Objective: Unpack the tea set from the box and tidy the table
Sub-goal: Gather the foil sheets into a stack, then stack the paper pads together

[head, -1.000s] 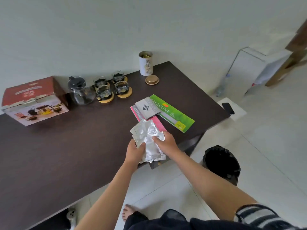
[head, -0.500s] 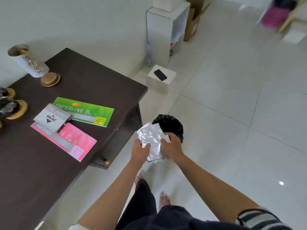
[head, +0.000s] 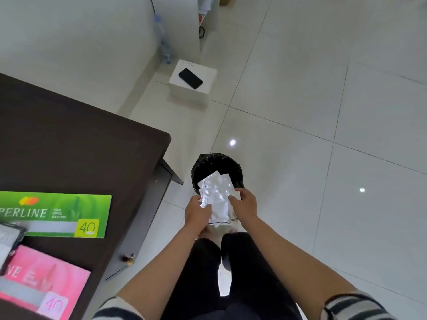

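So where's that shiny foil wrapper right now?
Low in the middle of the head view, the foil wrapper is held by both the left hand and right hand, just over the black bin on the floor beside the table.

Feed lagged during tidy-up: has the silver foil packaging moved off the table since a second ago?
Yes. The silver foil packaging, held by the left hand and right hand, has gone from above the dark table edge to above the black-lined bin on the floor.

Two bare forearms reach forward and down from striped sleeve cuffs, converging at the hands. The left hand and right hand sit close together, thumbs on top, each pinching one side of a bundle of silver foil packets.
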`<state>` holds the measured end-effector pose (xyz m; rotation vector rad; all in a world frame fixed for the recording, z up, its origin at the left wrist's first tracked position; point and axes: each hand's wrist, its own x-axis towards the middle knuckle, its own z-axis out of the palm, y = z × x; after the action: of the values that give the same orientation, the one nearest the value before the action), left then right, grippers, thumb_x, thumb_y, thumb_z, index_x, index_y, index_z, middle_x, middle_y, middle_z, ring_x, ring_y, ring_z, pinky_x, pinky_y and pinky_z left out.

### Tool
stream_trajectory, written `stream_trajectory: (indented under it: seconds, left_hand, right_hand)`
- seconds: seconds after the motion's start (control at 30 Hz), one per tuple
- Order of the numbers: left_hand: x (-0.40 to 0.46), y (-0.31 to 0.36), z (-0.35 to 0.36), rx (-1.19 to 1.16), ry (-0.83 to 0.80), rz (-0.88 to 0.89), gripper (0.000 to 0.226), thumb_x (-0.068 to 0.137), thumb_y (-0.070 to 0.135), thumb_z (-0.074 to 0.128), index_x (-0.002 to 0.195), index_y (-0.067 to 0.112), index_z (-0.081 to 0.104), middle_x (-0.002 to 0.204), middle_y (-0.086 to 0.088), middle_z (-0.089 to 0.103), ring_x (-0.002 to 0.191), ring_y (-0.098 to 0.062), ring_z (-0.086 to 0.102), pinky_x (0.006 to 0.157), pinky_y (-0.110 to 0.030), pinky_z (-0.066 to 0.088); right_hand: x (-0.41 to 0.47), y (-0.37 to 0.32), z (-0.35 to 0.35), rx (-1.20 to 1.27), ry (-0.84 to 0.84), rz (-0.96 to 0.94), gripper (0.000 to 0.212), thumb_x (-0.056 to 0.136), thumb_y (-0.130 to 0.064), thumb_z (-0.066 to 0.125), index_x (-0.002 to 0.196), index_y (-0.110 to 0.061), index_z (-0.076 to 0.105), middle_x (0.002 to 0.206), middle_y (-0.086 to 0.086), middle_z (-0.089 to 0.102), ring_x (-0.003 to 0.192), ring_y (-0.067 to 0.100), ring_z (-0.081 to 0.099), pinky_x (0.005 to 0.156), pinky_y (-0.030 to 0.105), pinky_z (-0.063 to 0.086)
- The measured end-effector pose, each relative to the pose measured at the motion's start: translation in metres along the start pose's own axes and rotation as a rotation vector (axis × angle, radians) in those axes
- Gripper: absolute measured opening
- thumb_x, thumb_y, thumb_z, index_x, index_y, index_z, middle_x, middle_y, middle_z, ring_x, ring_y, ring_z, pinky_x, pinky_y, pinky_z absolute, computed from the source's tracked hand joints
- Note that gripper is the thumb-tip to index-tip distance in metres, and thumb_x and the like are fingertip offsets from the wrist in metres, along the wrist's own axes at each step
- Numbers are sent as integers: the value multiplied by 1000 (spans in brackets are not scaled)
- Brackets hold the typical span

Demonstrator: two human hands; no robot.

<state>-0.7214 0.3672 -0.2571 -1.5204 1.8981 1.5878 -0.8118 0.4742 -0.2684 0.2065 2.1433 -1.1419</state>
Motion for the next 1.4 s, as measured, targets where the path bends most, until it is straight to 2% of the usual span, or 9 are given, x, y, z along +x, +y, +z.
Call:
stream_trajectory:
  seconds: [0.13,0.3,0.37,0.67,0.73,0.83,1.07,1.27,1.4]
  left_hand:
    - [43,10,8,6,-7,-30,41,89,10,55,129,8,46,109,1,50,70,2,45,53,-9,36]
    - [91,17,25,35,-3,-38,58,89,20,56,143,10,34,143,-7,41,123,-22,47,92,-25,36]
    - [105,15,32,52,14,-62,57,87,24,54,140,13,38,142,-9,42,123,-27,49,99,-32,42]
    - [75,34,14,18,95,-105,55,91,21,49,143,13,32,145,-9,34,124,-27,45,92,-35,43]
    - [60,45,1,-8,132,-51,51,91,19,49,140,12,35,144,-8,35,122,-24,45,87,-30,41]
    - [31,62,-22,-66,246,72,40,92,15,49,131,9,45,138,-6,42,117,-17,46,86,-23,36]
    - [-21,77,-103,-305,683,309,21,88,5,51,105,12,61,102,-2,65,90,-13,61,74,-16,46]
    - [-43,23,-200,-375,961,299,17,86,5,53,101,9,62,94,-6,65,85,-20,61,74,-33,50]
    - [-62,-33,-272,-398,1123,147,19,86,6,54,103,5,61,104,-12,60,92,-22,56,83,-35,47]
  right_hand:
    - [41,0,14,24,26,63,24,85,-14,62,109,-14,60,103,2,66,84,20,61,76,29,47]
    - [95,7,31,2,55,119,44,89,-16,58,131,-11,47,124,3,55,109,19,55,92,33,46]
    - [109,11,34,7,74,176,53,88,-16,55,138,-9,38,129,8,54,112,25,56,87,35,48]
    - [91,-20,21,-114,-16,178,48,92,-17,52,138,-10,40,112,3,54,89,16,58,81,30,46]
    - [74,-43,21,-151,-42,116,45,93,-18,51,137,-10,43,124,7,54,106,20,55,89,29,40]
    - [44,-82,29,-137,-83,-11,36,94,-18,50,130,-11,50,128,5,56,119,21,52,94,26,38]
    - [-31,-172,82,-54,-27,-503,12,93,-20,54,101,-14,59,94,-2,62,76,11,57,60,8,37]
    - [-91,-203,170,-171,-233,-752,12,93,-18,56,102,-12,60,89,0,62,77,11,57,62,8,41]
    - [-125,-197,242,-290,-403,-729,18,88,-19,60,105,-12,60,84,1,63,85,23,63,80,35,50]
